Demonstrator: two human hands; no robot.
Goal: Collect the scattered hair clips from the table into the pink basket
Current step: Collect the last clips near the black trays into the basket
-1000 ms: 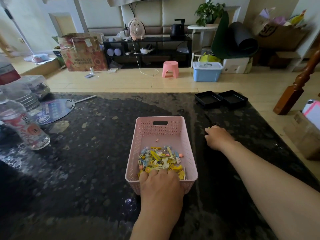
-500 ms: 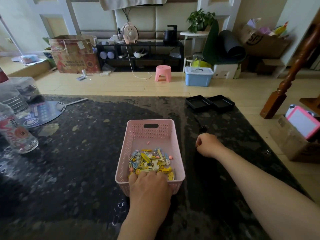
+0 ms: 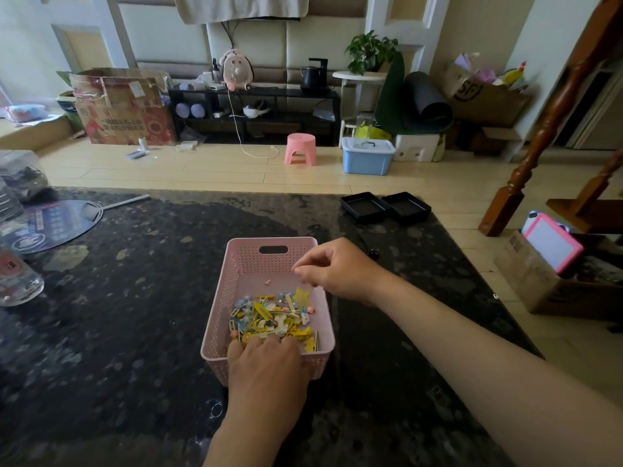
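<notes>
The dark table (image 3: 118,332) carries the pink basket (image 3: 235,269) near its front edge. The left hand (image 3: 266,369) grips the basket's near wall, fingers curled over the rim and touching the heap of hair clips (image 3: 269,318) inside. The right hand (image 3: 340,267) hovers over the basket's far right side, fingertips (image 3: 300,270) drawn together; whether they pinch a clip cannot be told. One small pink clip (image 3: 268,282) lies alone just below them.
</notes>
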